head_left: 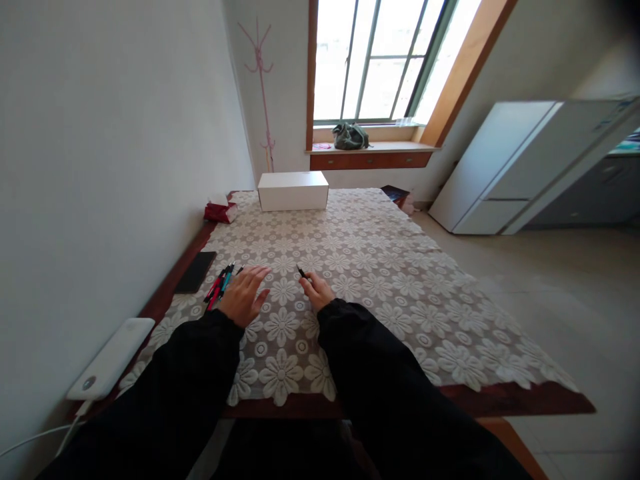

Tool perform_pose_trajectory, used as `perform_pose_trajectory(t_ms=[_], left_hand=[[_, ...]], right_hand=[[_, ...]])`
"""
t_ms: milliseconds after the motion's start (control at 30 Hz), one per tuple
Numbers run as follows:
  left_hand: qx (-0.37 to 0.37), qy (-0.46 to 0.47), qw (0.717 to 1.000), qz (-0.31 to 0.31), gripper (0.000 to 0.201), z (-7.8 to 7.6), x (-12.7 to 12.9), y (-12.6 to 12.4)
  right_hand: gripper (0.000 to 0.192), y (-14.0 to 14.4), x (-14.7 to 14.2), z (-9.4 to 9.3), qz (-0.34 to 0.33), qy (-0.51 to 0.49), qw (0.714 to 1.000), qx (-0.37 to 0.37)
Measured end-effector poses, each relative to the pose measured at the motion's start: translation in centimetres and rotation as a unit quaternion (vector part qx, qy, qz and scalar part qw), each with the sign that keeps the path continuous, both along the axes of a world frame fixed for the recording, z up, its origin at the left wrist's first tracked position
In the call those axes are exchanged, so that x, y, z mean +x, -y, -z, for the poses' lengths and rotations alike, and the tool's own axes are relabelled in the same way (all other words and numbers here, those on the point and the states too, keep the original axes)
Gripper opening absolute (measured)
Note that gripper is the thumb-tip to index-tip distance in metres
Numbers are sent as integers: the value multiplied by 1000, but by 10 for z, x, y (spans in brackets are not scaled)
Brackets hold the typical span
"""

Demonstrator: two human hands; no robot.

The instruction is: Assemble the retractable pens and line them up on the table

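Right hand (317,291) is curled closed on the lace cloth, pinching one slim black pen (302,271) whose tip pokes out toward the far side. Left hand (245,294) lies flat and open just left of it, fingers spread, gripping nothing; its fingertips sit right beside a small bundle of pens (219,286) at the table's left edge. In that bundle I count one red, one teal and at least two dark ones, though the exact total is hard to tell as they overlap. Both arms are in black sleeves (370,360).

Moving outward: one flat black rectangle, a phone or notebook (195,271), lies on the bare wood left of the pens. Nearer, along the left wall, one white power bank (112,357) with a cable running off it. One flower-patterned lace tablecloth (380,267) covers most of the wooden table (515,401).

At the far end, one white box (293,190) stands centred, with one red tissue pack (219,211) to its left. Beyond, one pink coat stand (263,87) against the wall, one window (380,60) with a green bag (350,136) on its sill, and one white fridge (505,167) far right.
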State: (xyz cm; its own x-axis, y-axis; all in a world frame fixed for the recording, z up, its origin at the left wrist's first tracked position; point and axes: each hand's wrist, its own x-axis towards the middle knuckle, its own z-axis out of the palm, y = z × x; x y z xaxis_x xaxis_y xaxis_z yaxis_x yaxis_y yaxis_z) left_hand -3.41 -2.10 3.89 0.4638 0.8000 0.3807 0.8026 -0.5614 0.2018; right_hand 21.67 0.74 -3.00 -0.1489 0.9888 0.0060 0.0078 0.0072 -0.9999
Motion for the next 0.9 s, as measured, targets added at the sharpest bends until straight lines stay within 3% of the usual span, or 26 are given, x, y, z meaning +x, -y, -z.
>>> perform_pose_trajectory(t_ms=[133,267,400,533,667,900], left_hand=[[-22,40,994,103,43,-10,36,0],[-68,31,991,113,32,9,54,-12],[-103,22,991,85,21,34,55,-18],[-105,32,990,89,20,43,53,-14],[-121,47,986,104,16,44,52,-10],[-118,7,987,112,18,55,56,-8]], right_hand=[[17,3,14,-6,21,222,964,146],[24,7,19,-5,-48,317,918,234],[22,14,17,-6,-84,403,873,260],[22,17,18,-15,-123,496,830,226],[20,19,22,-15,-151,523,797,261],[20,22,25,0,-117,487,766,403]])
